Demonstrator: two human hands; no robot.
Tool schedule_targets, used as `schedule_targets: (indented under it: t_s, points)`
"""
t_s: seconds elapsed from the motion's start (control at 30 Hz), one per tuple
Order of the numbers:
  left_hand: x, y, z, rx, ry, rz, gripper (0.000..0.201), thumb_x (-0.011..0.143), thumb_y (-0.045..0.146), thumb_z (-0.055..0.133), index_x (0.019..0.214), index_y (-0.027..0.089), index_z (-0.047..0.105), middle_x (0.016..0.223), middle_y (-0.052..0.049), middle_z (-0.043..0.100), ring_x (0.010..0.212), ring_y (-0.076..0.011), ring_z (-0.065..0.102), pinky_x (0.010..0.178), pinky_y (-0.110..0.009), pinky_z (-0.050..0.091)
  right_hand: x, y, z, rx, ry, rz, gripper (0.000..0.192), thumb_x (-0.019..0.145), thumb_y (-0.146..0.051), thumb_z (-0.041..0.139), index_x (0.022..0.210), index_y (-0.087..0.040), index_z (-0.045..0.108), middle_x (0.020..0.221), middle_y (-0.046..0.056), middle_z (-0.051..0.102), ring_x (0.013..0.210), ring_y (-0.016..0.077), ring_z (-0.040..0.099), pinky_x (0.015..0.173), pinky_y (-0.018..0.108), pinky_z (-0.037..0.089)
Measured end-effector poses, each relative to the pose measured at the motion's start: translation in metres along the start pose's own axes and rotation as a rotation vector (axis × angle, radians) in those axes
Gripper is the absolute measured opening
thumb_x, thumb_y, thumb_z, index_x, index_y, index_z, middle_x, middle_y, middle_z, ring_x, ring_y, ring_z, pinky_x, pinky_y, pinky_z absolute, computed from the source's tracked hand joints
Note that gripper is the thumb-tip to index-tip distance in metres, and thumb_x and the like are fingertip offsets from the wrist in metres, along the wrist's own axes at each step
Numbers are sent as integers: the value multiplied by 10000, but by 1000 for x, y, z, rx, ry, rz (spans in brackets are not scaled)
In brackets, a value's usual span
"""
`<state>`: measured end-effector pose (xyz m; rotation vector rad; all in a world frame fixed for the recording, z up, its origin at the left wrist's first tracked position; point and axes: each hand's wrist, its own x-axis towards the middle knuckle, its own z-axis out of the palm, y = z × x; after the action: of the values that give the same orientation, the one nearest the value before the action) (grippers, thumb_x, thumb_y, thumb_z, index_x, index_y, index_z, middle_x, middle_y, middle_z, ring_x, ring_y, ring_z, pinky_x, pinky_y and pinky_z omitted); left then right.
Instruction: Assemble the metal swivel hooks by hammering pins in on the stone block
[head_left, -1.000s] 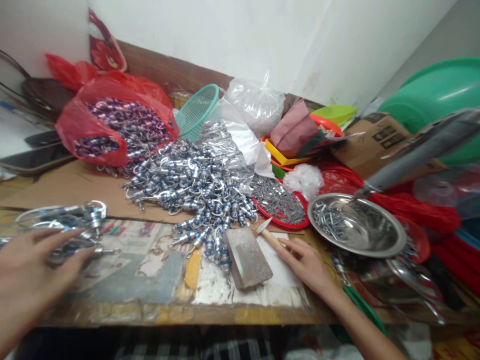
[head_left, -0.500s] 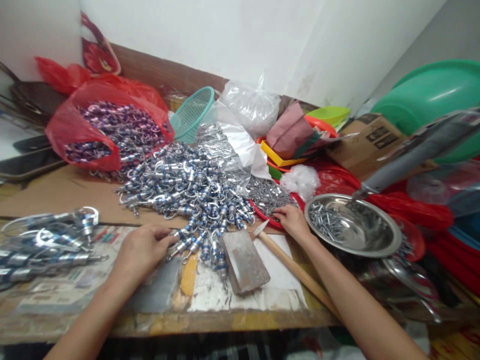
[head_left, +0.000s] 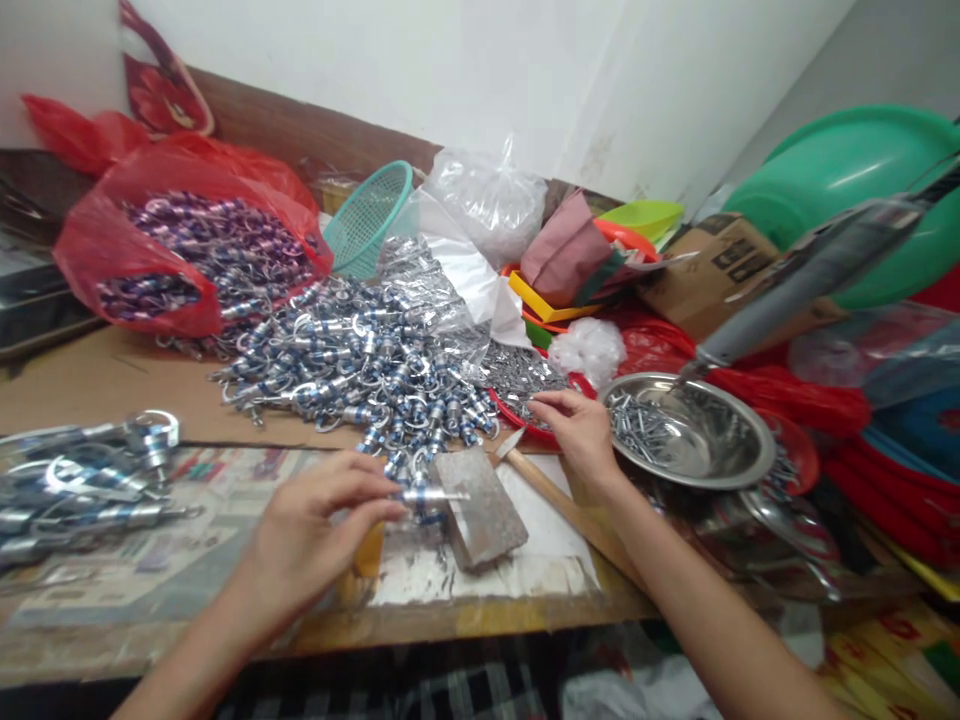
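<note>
Swivel clip [head_left: 426, 494], silver with a blue band, sits pinched in the left hand [head_left: 319, 535], whose grip is closed on it just above the near edge of the bench [head_left: 112, 375], at 9 o'clock from the grey metal block [head_left: 480, 505]. At far left, around 9 o'clock, lies one small heap of silver clips [head_left: 82, 485]; at 11 o'clock one red bag [head_left: 135, 250] bulges with purple clips. One big pile of blue-banded clips [head_left: 360, 355], too many to count, spreads at 12 o'clock of the left hand. Judging by this, one clip has been picked and brought to the block as an anvil. One wooden-handled hammer [head_left: 559, 495] lies at 3 o'clock of the block. The right hand [head_left: 577, 430] rests on the red tray of small metal pins [head_left: 525, 385], fingers curled; whether they grip a pin I cannot tell. One steel bowl [head_left: 694, 430] of pins sits at 3 o'clock. A fitting next move seems to call for a single pin, carried precisely to the held clip.
</note>
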<state>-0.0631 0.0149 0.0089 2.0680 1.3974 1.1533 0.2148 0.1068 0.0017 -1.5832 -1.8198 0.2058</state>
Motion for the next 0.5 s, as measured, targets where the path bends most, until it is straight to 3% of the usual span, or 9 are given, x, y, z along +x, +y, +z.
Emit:
schedule_targets:
  t_s: [0.1, 0.2, 0.33, 0.5]
  points:
    - [-3, 12, 27, -120, -72, 126, 77, 754, 191, 619, 753, 181, 695, 714, -15, 693, 657, -133, 643, 609, -208, 483, -35, -42, -2, 225, -182, -179, 114, 783, -192, 598, 795, -177, 710, 775, 30, 700, 714, 142, 641, 665, 248, 503]
    - [-6, 15, 38, -93, -25, 125, 105, 726, 175, 659, 829, 160, 674, 660, -4, 687, 592, -127, 635, 575, -204, 486, -65, -71, -5, 318, -295, -398, 184, 811, -99, 536, 852, -154, 707, 753, 52, 687, 701, 142, 616, 644, 249, 481]
    - [-9, 14, 38, -68, 47, 119, 220, 695, 155, 689, 909, 125, 648, 636, 3, 676, 544, -119, 621, 555, -198, 490, -77, -82, -7, 296, -300, -438, 103, 794, -112, 589, 782, -126, 690, 704, 53, 664, 683, 152, 591, 638, 252, 453]
    - [-9, 14, 40, -73, 63, 216, 255, 724, 115, 656, 978, 121, 655, 680, -17, 679, 579, -112, 623, 579, -191, 494, -73, -85, -9, 257, -343, -472, 125, 825, -125, 548, 754, -123, 651, 713, 55, 628, 699, 158, 561, 640, 267, 436]
